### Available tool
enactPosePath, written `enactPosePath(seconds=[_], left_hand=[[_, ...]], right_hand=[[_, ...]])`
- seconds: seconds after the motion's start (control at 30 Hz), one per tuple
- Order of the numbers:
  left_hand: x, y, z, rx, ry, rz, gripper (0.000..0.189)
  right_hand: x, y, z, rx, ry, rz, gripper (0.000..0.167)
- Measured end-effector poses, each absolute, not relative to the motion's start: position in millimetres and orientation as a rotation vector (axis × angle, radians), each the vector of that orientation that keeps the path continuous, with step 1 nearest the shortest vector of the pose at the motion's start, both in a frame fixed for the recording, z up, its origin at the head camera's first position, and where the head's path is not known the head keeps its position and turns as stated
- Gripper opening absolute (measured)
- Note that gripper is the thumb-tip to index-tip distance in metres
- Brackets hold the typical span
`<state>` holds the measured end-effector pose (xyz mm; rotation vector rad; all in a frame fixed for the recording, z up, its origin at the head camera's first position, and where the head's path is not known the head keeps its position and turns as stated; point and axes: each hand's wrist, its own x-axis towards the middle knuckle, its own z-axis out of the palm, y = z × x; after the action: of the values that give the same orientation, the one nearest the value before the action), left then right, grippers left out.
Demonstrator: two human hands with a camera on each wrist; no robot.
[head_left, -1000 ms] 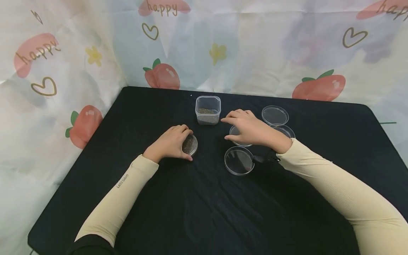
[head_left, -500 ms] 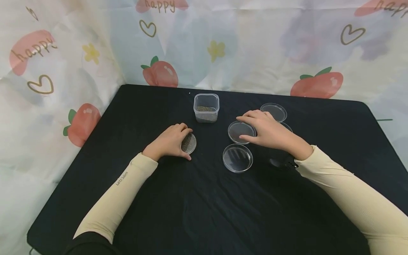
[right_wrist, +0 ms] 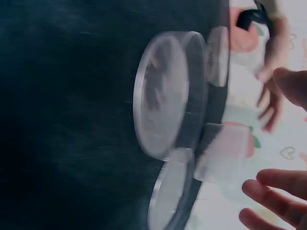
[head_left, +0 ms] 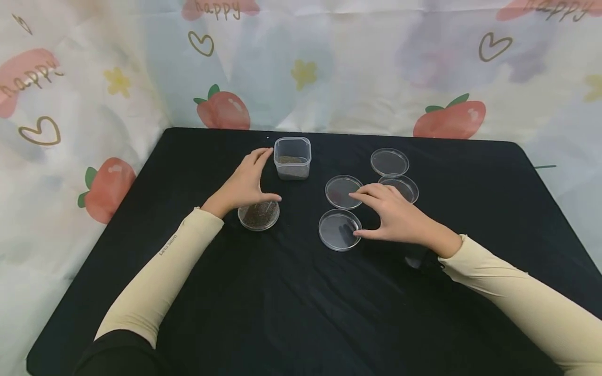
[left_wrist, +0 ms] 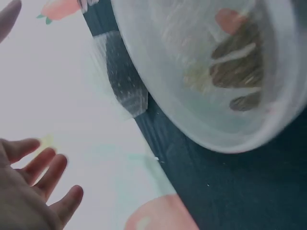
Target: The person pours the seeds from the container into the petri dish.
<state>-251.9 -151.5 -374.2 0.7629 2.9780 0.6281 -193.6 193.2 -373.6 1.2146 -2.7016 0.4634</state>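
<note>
Fingers of the right hand (head_left: 400, 218) spread wide, empty, at the nearest clear dish's (head_left: 333, 230) right edge; left hand (head_left: 239, 181), likewise, beyond the grit-filled dish (head_left: 258, 228).

1. And there it is: "happy" is spelled across the pink patch (head_left: 23, 75) at the far left of the backdrop (head_left: 357, 68).
2. Up top, left of centre, "happy" is read again, printed over a pink blob (head_left: 221, 9).
3. A third "happy" is spotted on the reddish shape (head_left: 541, 9) at top right, clipped by the frame edge.
4. On the left sleeve (head_left: 162, 269), "Let's" is made out, then a tiny word, apparently "Slim".
</note>
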Motion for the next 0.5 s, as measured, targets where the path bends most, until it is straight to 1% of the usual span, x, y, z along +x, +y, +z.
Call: enactPosePath(seconds=[0.23, 0.33, 0.5], left_hand=[[-294.7, -144.8, -373.8, 0.636, 2.819, 1.034, 0.11], [-305.6, -141.9, -377.4, 0.576, 2.708, 1.194, 0.11], [-316.0, -139.6, -384.6, 0.515, 2.57, 1.323, 0.111]], right_hand=[[-190.3, 197.0, -389.6, 1.213, -2.726, 0.448, 0.083], [-189.1, 197.4, -395.2, 1.21, -2.734, 0.43, 0.086], [-186.8, 197.5, -401.1, 1.205, -2.733, 0.408, 0.089]])
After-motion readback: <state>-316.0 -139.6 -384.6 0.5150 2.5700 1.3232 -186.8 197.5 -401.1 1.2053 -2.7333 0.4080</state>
